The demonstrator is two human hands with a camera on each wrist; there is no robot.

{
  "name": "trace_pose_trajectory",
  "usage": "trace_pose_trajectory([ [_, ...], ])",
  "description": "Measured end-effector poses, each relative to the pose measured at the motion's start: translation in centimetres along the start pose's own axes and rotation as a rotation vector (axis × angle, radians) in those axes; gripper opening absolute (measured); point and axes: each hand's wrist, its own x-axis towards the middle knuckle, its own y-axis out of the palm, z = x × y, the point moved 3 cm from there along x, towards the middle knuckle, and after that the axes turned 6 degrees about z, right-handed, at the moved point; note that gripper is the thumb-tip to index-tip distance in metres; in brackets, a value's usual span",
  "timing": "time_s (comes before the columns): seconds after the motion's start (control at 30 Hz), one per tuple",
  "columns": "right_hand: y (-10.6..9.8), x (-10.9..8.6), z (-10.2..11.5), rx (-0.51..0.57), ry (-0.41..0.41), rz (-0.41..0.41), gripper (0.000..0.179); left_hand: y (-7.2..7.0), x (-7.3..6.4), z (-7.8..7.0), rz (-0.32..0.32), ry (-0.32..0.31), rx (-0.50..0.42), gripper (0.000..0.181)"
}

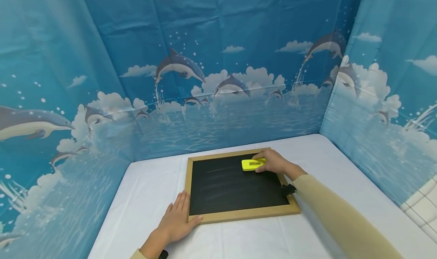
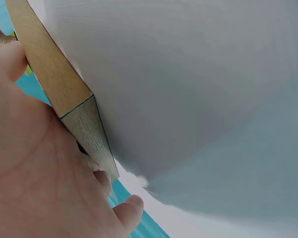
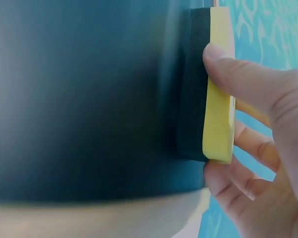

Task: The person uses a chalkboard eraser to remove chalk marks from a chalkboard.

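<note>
A small blackboard (image 1: 228, 192) in a wooden frame lies flat on the white tablecloth, with faint chalk smears on its dark face. My right hand (image 1: 273, 162) grips a yellow eraser (image 1: 250, 165) at the board's upper right. In the right wrist view the eraser's dark felt side (image 3: 192, 89) faces the board, and the thumb and fingers hold its opposite edges. My left hand (image 1: 177, 219) rests at the board's lower left corner, fingers straight along the left side and thumb on the bottom frame. The wooden frame (image 2: 59, 64) runs beside its palm in the left wrist view.
The white tablecloth (image 1: 143, 198) spreads around the board. Blue dolphin-print curtains (image 1: 211, 42) hang behind the table and along both sides. A black strap (image 1: 288, 190) shows at the right wrist, over the board's right frame. White tiles (image 1: 425, 206) show at the far right.
</note>
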Motion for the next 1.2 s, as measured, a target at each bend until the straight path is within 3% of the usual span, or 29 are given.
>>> trace_pose_trajectory([
  [0.17,0.8,1.8,2.0,-0.021,-0.013,0.019,0.061,0.4,0.2,0.1,0.005,-0.01,0.01,0.104],
  [0.57,5.4,7.8,10.9,-0.056,-0.079,0.068,0.061,0.3,0.4,0.2,0.03,-0.029,0.004,0.107],
  [0.77,6.5,9.6,14.5,-0.088,-0.117,0.083,0.06,-0.3,0.3,0.2,0.038,-0.031,0.005,0.106],
  [0.93,6.4,9.5,15.2,-0.16,-0.1,0.081,0.059,-0.5,0.2,0.0,0.024,-0.023,0.01,0.105],
  [1.2,5.4,8.1,13.2,-0.211,-0.066,0.08,0.059,-0.3,0.4,0.3,0.015,-0.02,0.018,0.106],
])
